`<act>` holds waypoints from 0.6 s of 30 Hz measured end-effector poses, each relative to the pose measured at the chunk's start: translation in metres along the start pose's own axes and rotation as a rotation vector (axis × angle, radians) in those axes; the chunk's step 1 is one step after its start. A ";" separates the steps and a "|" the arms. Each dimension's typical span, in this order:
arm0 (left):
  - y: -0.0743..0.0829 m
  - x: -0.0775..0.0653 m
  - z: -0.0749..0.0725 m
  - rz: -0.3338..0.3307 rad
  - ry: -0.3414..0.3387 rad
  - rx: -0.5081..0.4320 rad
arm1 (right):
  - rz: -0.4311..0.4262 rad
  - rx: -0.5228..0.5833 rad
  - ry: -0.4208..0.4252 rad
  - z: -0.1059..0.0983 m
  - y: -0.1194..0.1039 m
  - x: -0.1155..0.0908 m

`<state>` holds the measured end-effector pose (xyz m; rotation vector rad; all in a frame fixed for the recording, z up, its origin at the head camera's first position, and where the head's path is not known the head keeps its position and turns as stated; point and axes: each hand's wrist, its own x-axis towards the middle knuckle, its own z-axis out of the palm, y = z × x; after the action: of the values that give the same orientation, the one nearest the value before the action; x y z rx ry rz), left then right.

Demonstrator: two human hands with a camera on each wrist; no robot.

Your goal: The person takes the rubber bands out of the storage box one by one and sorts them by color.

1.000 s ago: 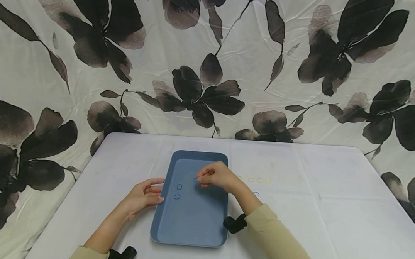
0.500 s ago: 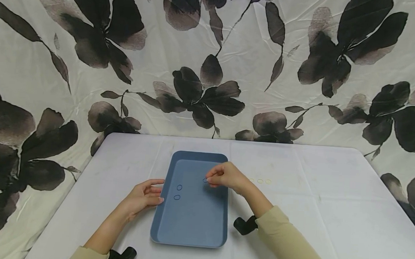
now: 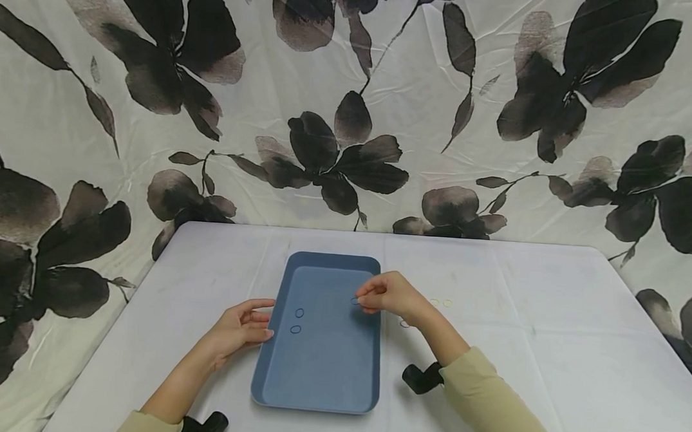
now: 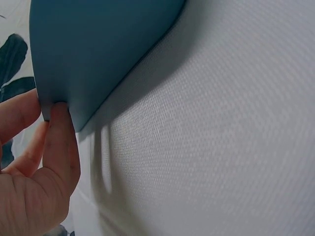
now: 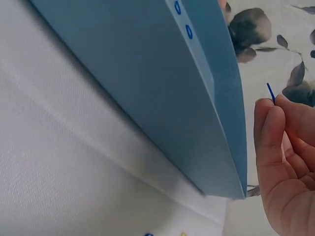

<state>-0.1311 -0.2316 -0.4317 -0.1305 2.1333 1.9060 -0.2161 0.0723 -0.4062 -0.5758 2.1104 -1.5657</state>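
Observation:
A shallow blue tray (image 3: 316,369) lies flat on the table. My left hand (image 3: 239,327) holds its left edge; in the left wrist view, the thumb (image 4: 59,132) touches the outer wall. Over the tray's right part, my right hand (image 3: 386,295) pinches a thin blue ring (image 3: 354,301) between thumb and fingertips. That ring shows almost edge-on in the right wrist view (image 5: 270,92). Two similar rings lie inside the tray towards the left, an upper ring (image 3: 299,313) and a lower ring (image 3: 296,329).
Right of the tray, a dark ring (image 3: 405,323) and yellow rings (image 3: 447,303) lie on the white tablecloth (image 3: 549,354); my right arm may cover others. A floral cloth (image 3: 336,164) hangs behind the table. Black wrist cameras (image 3: 422,378) sit on both wrists.
My right hand has moved rightwards across the tray, carrying the pinched blue ring along. The forearm now covers more of the yellow rings. My left hand and the tray have stayed put.

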 end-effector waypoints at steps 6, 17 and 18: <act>-0.001 0.001 -0.001 -0.001 -0.006 -0.007 | 0.020 0.002 0.015 -0.005 -0.001 -0.004; -0.001 0.001 0.000 -0.001 0.008 -0.001 | 0.049 0.012 0.031 -0.017 0.003 -0.010; -0.001 0.001 0.000 -0.001 0.011 0.001 | 0.049 0.006 0.032 -0.018 0.003 -0.011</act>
<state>-0.1319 -0.2318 -0.4326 -0.1424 2.1408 1.9081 -0.2178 0.0931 -0.4036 -0.4958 2.1260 -1.5637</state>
